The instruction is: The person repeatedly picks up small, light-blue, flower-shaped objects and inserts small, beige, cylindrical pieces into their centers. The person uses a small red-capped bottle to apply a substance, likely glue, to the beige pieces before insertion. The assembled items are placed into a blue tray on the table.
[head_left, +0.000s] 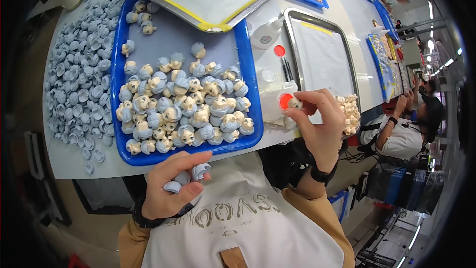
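Well, the right hand (323, 125) pinches a doll head (295, 103) (left hand (166, 183) cradles blue-grey shells (200, 171)).

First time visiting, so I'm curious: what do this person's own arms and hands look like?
The left hand and right hand wear no gloves. Tan sleeves clothe the arms, the right one ending short of the wrist. A black band circles the right wrist; something dark sits at the left wrist, its shape unclear.

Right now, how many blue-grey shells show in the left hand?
3 in the left hand: a right shell, a middle shell and a left shell; more may be hidden.
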### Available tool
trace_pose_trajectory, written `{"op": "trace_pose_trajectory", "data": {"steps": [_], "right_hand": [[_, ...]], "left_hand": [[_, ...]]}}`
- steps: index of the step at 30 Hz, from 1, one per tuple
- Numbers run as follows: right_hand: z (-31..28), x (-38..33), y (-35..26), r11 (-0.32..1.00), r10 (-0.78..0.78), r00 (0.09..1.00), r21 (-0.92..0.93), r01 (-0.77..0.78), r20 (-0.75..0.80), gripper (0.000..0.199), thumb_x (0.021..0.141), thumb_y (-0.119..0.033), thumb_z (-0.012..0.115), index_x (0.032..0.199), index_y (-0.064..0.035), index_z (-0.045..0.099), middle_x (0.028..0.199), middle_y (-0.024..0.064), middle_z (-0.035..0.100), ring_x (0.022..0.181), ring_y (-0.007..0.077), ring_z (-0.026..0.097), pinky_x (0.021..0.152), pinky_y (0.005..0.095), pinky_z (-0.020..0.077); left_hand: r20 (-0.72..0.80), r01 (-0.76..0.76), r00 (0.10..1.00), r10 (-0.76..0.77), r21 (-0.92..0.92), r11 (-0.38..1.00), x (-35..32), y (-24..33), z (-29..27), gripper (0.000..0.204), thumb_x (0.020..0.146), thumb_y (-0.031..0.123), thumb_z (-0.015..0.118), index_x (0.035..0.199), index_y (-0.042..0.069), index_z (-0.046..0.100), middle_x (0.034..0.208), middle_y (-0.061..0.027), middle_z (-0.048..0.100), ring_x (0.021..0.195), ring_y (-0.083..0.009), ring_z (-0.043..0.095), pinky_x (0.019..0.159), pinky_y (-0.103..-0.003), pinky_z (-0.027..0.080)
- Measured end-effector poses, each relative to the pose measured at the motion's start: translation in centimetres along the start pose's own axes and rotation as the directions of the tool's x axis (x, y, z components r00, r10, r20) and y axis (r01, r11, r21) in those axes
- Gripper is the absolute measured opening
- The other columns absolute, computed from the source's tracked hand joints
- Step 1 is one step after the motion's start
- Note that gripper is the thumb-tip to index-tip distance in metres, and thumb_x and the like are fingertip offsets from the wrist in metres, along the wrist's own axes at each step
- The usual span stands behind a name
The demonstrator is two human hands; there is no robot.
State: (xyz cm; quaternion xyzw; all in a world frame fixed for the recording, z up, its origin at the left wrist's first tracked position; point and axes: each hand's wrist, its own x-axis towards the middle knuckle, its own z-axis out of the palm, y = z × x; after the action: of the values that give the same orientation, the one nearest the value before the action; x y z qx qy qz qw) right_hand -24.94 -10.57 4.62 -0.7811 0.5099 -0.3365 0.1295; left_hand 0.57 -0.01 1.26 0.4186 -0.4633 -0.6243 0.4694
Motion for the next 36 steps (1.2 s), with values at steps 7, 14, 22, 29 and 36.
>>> {"op": "trace_pose_trajectory", "data": {"steps": [7,14,22,29,36], "right_hand": [[0.3,0.0,0.6,0.999,0.033,0.999,-0.017,-0.032,0.029,0.025,0.066,-0.011,0.077,0.084,-0.0026,0.061,0.070,0.0056,0.053,0.060,0.0134,0.053,0.052,0.0248,0.0433],[0.0,-0.4,0.4,0.998,0.061,0.998,-0.013,-0.060,0.026,0.025,0.066,-0.009,0.077,0.084,-0.0022,0.061,0.070,0.0060,0.054,0.059,0.0129,0.052,0.052,0.0245,0.0430],[0.1,-2.3,-2.1,0.975,-0.049,0.996,0.210,0.065,-0.079,0.029,0.061,-0.008,0.080,0.083,-0.0032,0.061,0.076,0.0084,0.060,0.063,0.0153,0.056,0.054,0.0247,0.0452],[2.8,-2.3,-5.7,0.748,-0.360,0.930,0.620,0.237,0.080,0.039,0.057,-0.016,0.084,0.085,0.0006,0.061,0.072,0.0083,0.062,0.057,0.0148,0.057,0.048,0.0231,0.0421],[2.7,-1.9,-6.1,0.818,-0.414,0.872,0.528,0.229,0.262,0.034,0.064,-0.020,0.077,0.088,-0.0021,0.060,0.076,0.0047,0.058,0.059,0.0170,0.054,0.051,0.0268,0.0424]], "left_hand": [[0.005,-0.039,0.999,0.039,0.092,0.995,-0.1,-0.5,-0.6,0.041,0.080,0.019,0.065,0.114,-0.003,0.057,0.086,-0.0070,0.060,0.070,-0.0078,0.049,0.060,-0.020,0.038],[-0.108,-0.029,0.994,0.021,-0.065,0.997,-0.1,-0.4,0.3,0.043,0.077,0.022,0.071,0.109,-0.003,0.054,0.089,-0.0066,0.060,0.074,-0.0066,0.050,0.062,-0.020,0.040],[-0.060,-0.030,0.998,0.019,-0.197,0.980,0.2,-1.2,0.3,0.040,0.075,0.020,0.074,0.101,-0.001,0.051,0.090,-0.0079,0.058,0.076,-0.0074,0.052,0.067,-0.020,0.041],[0.010,-0.119,0.992,0.124,-0.235,0.965,1.6,-1.4,1.0,0.038,0.074,0.015,0.075,0.099,0.000,0.051,0.094,-0.0090,0.057,0.076,-0.0090,0.052,0.068,-0.023,0.041],[0.096,-0.037,0.993,0.061,-0.236,0.971,1.4,-1.5,0.6,0.041,0.077,0.021,0.073,0.104,0.000,0.050,0.088,-0.0078,0.060,0.077,-0.0097,0.054,0.068,-0.022,0.042]]}}
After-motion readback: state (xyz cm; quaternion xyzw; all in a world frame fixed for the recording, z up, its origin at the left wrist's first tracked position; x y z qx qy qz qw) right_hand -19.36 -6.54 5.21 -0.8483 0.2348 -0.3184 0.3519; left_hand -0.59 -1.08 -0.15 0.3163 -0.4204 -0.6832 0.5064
